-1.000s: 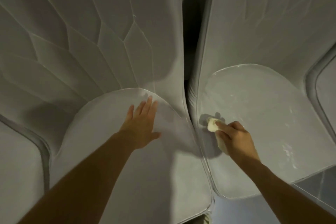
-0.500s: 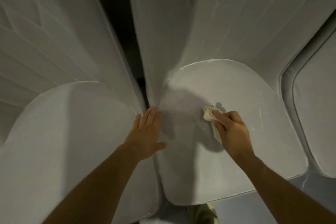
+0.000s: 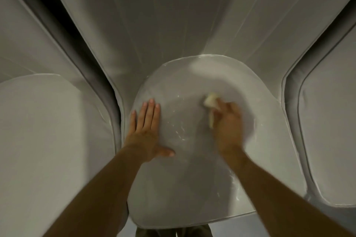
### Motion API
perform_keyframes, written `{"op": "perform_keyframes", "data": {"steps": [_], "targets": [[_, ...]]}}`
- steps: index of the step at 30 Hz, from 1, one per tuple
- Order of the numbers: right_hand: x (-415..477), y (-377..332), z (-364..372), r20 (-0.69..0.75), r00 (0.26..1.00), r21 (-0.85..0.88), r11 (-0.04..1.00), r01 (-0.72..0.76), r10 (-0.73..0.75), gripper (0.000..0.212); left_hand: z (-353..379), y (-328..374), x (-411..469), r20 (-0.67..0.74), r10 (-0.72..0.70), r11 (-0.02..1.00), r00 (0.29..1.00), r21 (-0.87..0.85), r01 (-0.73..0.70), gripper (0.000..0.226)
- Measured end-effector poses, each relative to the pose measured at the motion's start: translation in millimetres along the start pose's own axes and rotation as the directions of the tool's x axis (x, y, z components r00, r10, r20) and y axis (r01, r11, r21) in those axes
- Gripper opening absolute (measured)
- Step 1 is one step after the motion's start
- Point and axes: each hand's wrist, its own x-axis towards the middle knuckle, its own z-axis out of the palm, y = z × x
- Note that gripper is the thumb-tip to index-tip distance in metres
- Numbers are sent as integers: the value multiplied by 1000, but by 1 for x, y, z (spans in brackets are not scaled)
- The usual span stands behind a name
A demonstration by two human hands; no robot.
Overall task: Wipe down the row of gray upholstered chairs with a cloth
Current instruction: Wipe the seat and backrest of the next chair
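Observation:
A gray upholstered chair fills the middle of the view, its rounded seat cushion point(image 3: 192, 188) below its tall backrest point(image 3: 173, 15). My right hand point(image 3: 228, 127) grips a small pale yellow cloth point(image 3: 211, 101) and presses it onto the seat; the hand is blurred by motion. My left hand point(image 3: 147, 129) lies flat on the left part of the same seat, fingers straight and thumb spread. Faint white streaks mark the seat between the hands.
Another gray chair seat point(image 3: 48, 140) stands on the left and a third point(image 3: 331, 131) on the right, each separated from the middle chair by a dark gap. A strip of floor point(image 3: 240, 227) shows below the seat's front edge.
The view has swung right, so the wiped chair is now centred. My left hand moved from the neighbouring seat onto this one. My right hand slid the cloth toward the seat's middle.

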Motion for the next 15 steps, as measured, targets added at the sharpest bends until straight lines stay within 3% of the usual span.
{"op": "perform_keyframes", "data": {"steps": [3,5,7,10,13,15], "targets": [[-38,-37,36,80,971,-26,973,229,-226,33,-1,-1,0,-18,1,1000,1000,-8,-2,135],[-41,-44,42,132,957,40,966,257,-260,36,-2,-2,0,-28,15,999,1000,-28,-16,135],[-30,-41,28,117,967,108,971,215,-227,41,-4,-6,-1,-23,26,999,999,-38,-27,136],[11,-21,-3,-4,981,42,980,195,-195,34,-7,-11,4,-23,18,999,1000,-49,-19,140],[54,-2,-6,-159,987,-90,996,-9,-5,17,-6,-9,8,4,9,999,1000,-39,-8,141],[56,-14,9,-135,990,-52,998,-47,39,16,-4,-8,9,-7,6,1000,1000,-30,-7,142]]}}
